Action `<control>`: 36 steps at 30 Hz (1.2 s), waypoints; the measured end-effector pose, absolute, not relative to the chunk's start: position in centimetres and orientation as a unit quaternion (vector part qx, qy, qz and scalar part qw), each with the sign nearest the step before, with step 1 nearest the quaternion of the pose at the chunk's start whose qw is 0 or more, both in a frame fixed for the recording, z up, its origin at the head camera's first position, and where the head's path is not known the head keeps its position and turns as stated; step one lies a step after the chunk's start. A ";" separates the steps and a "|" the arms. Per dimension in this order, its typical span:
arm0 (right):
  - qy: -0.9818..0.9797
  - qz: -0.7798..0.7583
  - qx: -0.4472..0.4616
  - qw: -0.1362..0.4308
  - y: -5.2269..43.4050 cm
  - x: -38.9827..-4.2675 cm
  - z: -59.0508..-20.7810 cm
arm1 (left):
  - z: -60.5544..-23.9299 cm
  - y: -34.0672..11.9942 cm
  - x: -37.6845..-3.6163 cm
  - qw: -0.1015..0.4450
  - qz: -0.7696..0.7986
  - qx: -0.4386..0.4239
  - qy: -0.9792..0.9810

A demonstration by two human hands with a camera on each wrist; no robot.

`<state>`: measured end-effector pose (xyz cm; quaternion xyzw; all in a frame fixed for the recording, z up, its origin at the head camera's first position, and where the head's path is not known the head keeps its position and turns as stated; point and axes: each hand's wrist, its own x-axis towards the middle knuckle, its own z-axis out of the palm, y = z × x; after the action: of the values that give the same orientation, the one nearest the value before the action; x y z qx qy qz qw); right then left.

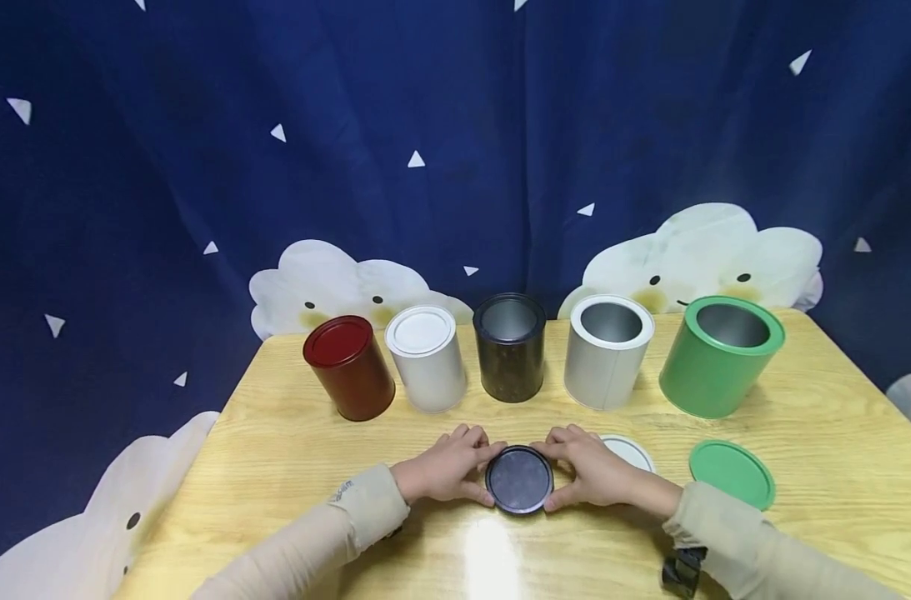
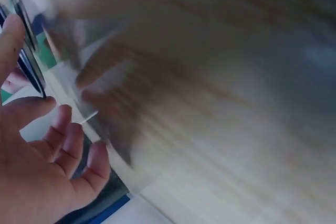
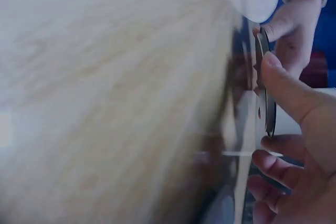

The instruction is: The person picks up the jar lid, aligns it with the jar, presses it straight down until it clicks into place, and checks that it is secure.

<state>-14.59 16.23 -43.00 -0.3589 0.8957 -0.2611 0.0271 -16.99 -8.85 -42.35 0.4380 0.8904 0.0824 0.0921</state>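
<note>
A round black lid (image 1: 519, 479) lies level between my two hands, low at the table's front middle. My left hand (image 1: 449, 468) pinches its left rim between thumb and forefinger, and my right hand (image 1: 601, 471) does the same at the right rim. Edge-on, the lid (image 3: 270, 103) shows in the right wrist view as a thin dark disc; whether it touches the table I cannot tell. Straight behind it stands an uncovered black can (image 1: 511, 358). A white lid (image 1: 628, 452), partly hidden by the right hand, and a green lid (image 1: 733, 473) lie to the right.
Along the back of the wooden table (image 1: 335, 450) stand a dark red can (image 1: 357, 379) and a white can (image 1: 432, 371), both lidded. Right of the black can are an uncovered white can (image 1: 605, 371) and a larger uncovered green can (image 1: 713, 375). A blue curtain (image 1: 425, 100) hangs behind.
</note>
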 end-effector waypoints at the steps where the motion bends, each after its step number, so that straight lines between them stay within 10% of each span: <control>1: 0.894 -0.265 -0.360 0.027 16.3 -14.7 -42.9 | -42.2 -8.9 -17.2 0.094 0.092 0.442 0.888; 36: 0.839 -0.332 -0.430 -0.032 16.9 -16.6 -38.2 | -38.2 -10.4 -18.5 -0.010 0.289 0.480 0.829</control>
<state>-16.58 16.92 -38.16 -0.4297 0.8391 -0.3322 -0.0319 -18.45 -10.39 -38.18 0.4798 0.8285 0.2886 -0.0098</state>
